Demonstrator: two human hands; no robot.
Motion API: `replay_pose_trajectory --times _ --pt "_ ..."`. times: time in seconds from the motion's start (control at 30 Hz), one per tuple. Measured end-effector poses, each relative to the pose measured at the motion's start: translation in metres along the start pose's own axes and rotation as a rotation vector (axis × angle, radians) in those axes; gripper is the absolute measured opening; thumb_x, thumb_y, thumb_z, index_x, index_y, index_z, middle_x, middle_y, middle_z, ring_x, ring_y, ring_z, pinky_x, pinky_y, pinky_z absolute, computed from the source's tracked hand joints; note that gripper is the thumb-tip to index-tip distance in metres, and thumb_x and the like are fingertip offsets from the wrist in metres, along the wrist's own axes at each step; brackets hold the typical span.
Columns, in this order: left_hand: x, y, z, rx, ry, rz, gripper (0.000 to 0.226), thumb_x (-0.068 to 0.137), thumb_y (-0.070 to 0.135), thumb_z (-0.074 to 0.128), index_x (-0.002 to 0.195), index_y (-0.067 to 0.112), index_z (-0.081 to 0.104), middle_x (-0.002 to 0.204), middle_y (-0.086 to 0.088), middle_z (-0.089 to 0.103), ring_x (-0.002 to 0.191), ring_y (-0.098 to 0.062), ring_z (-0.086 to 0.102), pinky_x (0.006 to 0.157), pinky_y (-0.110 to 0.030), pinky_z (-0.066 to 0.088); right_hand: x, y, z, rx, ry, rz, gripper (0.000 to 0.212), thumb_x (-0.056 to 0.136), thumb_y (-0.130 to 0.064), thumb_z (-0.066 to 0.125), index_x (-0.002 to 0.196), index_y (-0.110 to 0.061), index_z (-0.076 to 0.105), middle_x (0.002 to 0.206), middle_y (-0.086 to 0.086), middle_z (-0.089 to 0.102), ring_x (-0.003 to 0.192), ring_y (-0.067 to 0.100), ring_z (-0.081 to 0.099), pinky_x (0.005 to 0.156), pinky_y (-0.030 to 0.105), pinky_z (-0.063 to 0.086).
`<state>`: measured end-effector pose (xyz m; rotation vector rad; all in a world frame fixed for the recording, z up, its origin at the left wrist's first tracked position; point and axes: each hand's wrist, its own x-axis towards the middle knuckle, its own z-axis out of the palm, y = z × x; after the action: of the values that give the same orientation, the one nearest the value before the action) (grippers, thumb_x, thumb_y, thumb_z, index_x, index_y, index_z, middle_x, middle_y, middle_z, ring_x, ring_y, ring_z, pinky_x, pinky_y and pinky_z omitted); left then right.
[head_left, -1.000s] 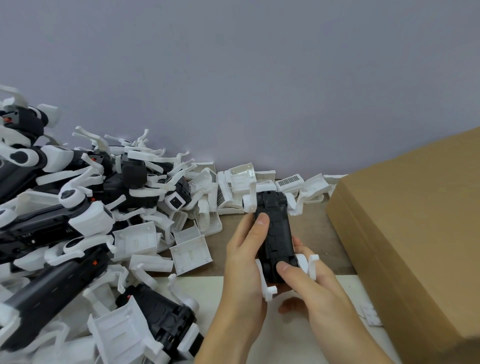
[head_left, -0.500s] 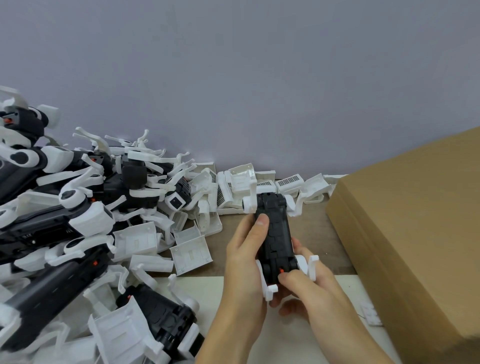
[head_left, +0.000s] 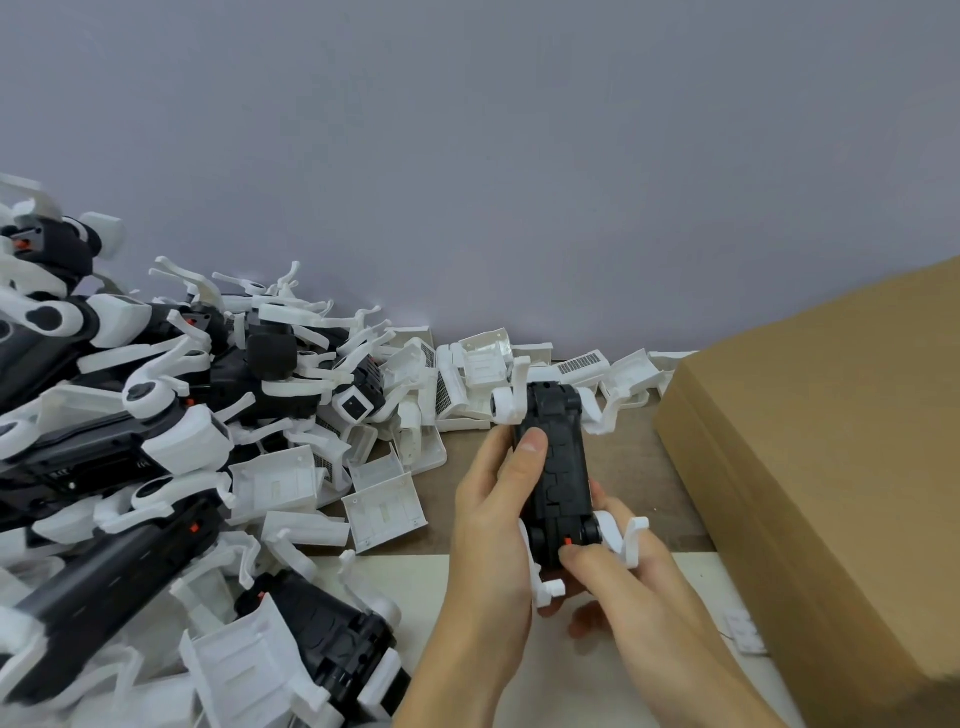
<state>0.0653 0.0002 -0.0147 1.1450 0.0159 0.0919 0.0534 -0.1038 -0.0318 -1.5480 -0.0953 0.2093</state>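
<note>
Place: my assembly workshop bench (head_left: 639, 467).
Proof: I face heaped identical black-and-white units (head_left: 156, 441), loose white covers (head_left: 384, 506), a cardboard box (head_left: 831, 467).

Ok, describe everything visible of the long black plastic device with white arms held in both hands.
The long black plastic device is a matte, segmented body pointing away from the person. Its white curved plastic arms stick out at far and near corners; a small orange tab sits at the near end. The left hand grips its left side, thumb on top; the right hand holds the near end, thumb by the tab.
</note>
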Motion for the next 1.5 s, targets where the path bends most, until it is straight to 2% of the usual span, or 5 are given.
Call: replay_pose_trajectory --times 0.2,0.43,0.73,1.07,1.5 --pt "0.002 -0.007 -0.002 -0.114 0.103 -0.114 0.045 0.092 0.040 0.051 0.115 0.004 0.064 0.093 -0.018 0.056 0.067 -0.025 0.051 0.048 -0.027 0.039 0.003 0.006 0.002 0.086 0.054 0.008 0.025 0.086 -0.029 0.063 0.104 -0.046 0.064 0.081 -0.004 0.074 0.068 0.011 0.068 0.059 0.031 0.046" --pt "0.003 -0.003 -0.006 -0.273 0.178 -0.070 0.030 0.096 0.020 0.041 0.103 0.014 0.070 0.079 -0.015 0.064 0.059 -0.025 0.061 0.052 -0.026 0.045 0.006 0.006 -0.004 0.113 0.062 -0.053 0.034 0.068 -0.033 0.054 0.100 -0.038 0.066 0.092 -0.012 0.076 0.078 0.006 0.070 0.065 0.032 0.047" --pt "-0.001 0.000 -0.001 -0.246 0.164 -0.070 0.038 0.068 0.034 0.058 0.095 0.014 0.073 0.078 -0.009 0.063 0.066 -0.023 0.058 0.052 -0.028 0.051 0.001 0.004 -0.003 0.061 0.020 -0.061 0.039 0.090 -0.007 0.067 0.110 -0.040 0.064 0.088 -0.007 0.076 0.077 0.015 0.071 0.063 0.021 0.057" --pt "0.000 0.002 -0.001 -0.282 0.129 -0.144 0.040 0.070 0.041 0.060 0.090 0.009 0.071 0.076 -0.015 0.067 0.061 -0.027 0.064 0.052 -0.028 0.053 -0.002 -0.006 0.002 0.112 -0.028 -0.129 0.045 0.075 -0.027 0.066 0.095 -0.067 0.065 0.091 -0.011 0.075 0.081 0.004 0.070 0.065 0.018 0.054" --pt "0.001 0.002 0.001 -0.115 0.164 -0.163 0.049 0.096 0.048 0.044 0.103 0.004 0.063 0.080 -0.016 0.064 0.065 -0.027 0.060 0.053 -0.029 0.044 -0.001 -0.002 0.003 0.014 -0.047 -0.068 0.030 0.095 -0.005 0.052 0.101 -0.029 0.069 0.055 -0.018 0.061 0.055 0.000 0.061 0.065 0.027 0.057"
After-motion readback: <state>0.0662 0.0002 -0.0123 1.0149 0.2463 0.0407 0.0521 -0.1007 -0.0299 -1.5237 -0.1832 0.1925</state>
